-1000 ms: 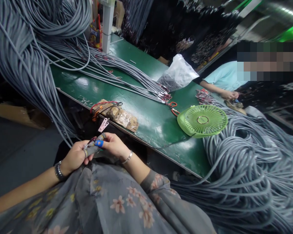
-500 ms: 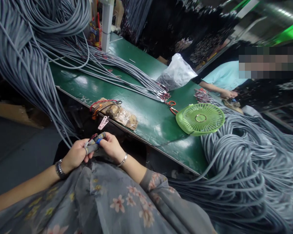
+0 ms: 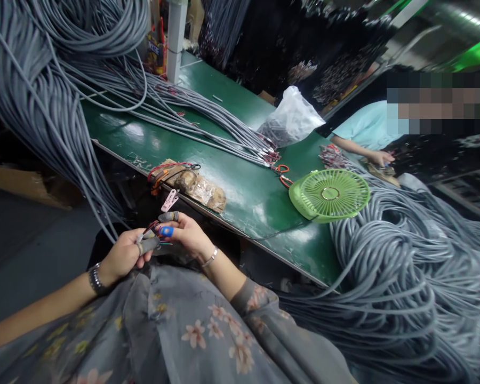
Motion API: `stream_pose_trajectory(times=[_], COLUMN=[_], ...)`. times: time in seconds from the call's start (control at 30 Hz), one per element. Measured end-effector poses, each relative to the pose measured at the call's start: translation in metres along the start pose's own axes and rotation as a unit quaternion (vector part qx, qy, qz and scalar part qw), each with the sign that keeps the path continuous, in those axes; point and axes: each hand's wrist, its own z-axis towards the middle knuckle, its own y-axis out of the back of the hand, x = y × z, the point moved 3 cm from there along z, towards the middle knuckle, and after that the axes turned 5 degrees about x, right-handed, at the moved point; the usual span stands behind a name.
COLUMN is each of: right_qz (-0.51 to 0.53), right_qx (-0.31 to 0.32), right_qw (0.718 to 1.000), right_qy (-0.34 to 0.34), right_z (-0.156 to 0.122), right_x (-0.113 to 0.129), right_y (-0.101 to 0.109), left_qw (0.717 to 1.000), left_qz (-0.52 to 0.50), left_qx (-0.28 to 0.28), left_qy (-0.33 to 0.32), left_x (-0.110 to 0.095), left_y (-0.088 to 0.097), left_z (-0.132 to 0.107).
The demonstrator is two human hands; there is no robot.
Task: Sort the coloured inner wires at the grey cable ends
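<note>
In the head view my left hand (image 3: 126, 249) is closed round the end of a grey cable, with the grey-covered fingertips in front of it. Thin coloured wires (image 3: 151, 227), red and dark ones among them, stick out of this end, and a teal one shows lower down. My right hand (image 3: 188, 234) has blue tape round the thumb and a grey cover on the index fingertip. Its thumb and curled fingers are at the wires, the index tip a little raised; the exact pinch is partly hidden. A pink clip (image 3: 169, 200) is just above the hands at the table edge.
On the green table (image 3: 248, 205) lie a taped wooden block (image 3: 202, 191), a green fan (image 3: 330, 193), a plastic bag (image 3: 294, 117) and a cable bundle (image 3: 220, 125). Cables hang at left (image 3: 64, 122) and heap up at right (image 3: 396, 266). A co-worker's hand (image 3: 380, 158) is beyond.
My right hand has shifted slightly right and turned, its thumb and index finger now farther apart, exposing more of the wires. My left hand stays put. The co-worker's hand has moved slightly right.
</note>
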Motion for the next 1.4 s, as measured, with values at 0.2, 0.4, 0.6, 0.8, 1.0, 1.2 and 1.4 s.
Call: stream_pose_trajectory(times=[0.2, 0.4, 0.6, 0.8, 1.0, 1.2, 1.4], right_qz=[-0.058, -0.069, 0.098, 0.108, -0.040, -0.069, 0.001], right_qx=[-0.047, -0.072, -0.164, -0.113, -0.035, -0.014, -0.163], right_qw=[0.997, 0.994, 0.979, 0.988, 0.998, 0.997, 0.986], right_qy=[0.026, 0.037, 0.067, -0.017, -0.035, 0.003, 0.032], right_z=[0.004, 0.004, 0.004, 0.002, 0.006, 0.008, 0.013], right_x=[-0.007, -0.008, 0.002, -0.001, -0.006, -0.004, -0.002], right_y=[-0.004, -0.007, 0.003, 0.007, -0.004, -0.010, 0.007], left_qw=[1.000, 0.999, 1.000, 0.997, 0.999, 0.999, 0.996], left_qz=[0.013, 0.022, 0.024, -0.053, -0.044, -0.027, -0.084], left_qx=[-0.006, -0.019, 0.000, -0.048, -0.022, 0.019, -0.017], left_qy=[-0.002, -0.013, 0.013, 0.007, -0.007, 0.004, -0.003], left_x=[0.001, 0.000, 0.002, 0.005, 0.004, 0.005, 0.002], left_y=[0.002, 0.001, 0.000, 0.006, 0.005, 0.003, 0.004], left_z=[-0.002, 0.000, 0.000, 0.000, 0.002, 0.003, -0.003])
